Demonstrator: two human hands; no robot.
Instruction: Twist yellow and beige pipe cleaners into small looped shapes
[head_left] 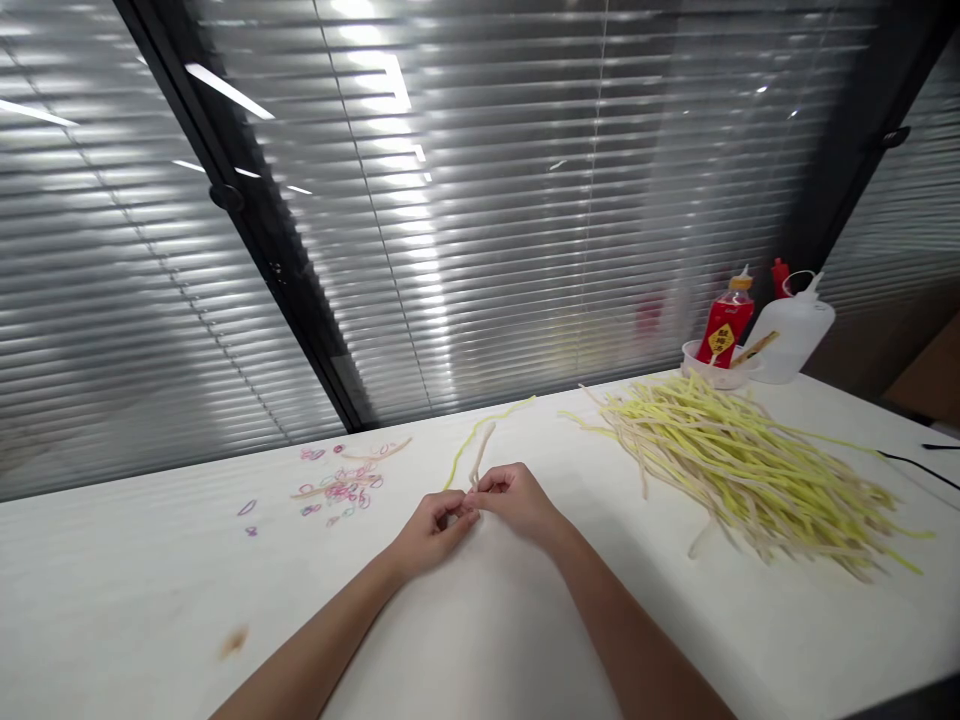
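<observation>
My left hand [433, 528] and my right hand [516, 500] meet at the middle of the white table [150, 600], fingertips pinched together. Between them they hold the near ends of two thin strands, a yellow-green one [480, 425] and a pale beige one [480, 448], which trail away from me over the tabletop. Both hands are closed around these ends. A scatter of small pink and purple rubber bands [341, 487] lies just left of my left hand. A large loose pile of yellow and beige strands [742, 465] lies to the right of my right hand.
At the back right stand a red bottle [725, 325] in a white bowl [716, 372] and a translucent white squeeze bottle [795, 335]. A black cable [919, 463] runs along the right edge. Slatted blinds behind glass close off the far side.
</observation>
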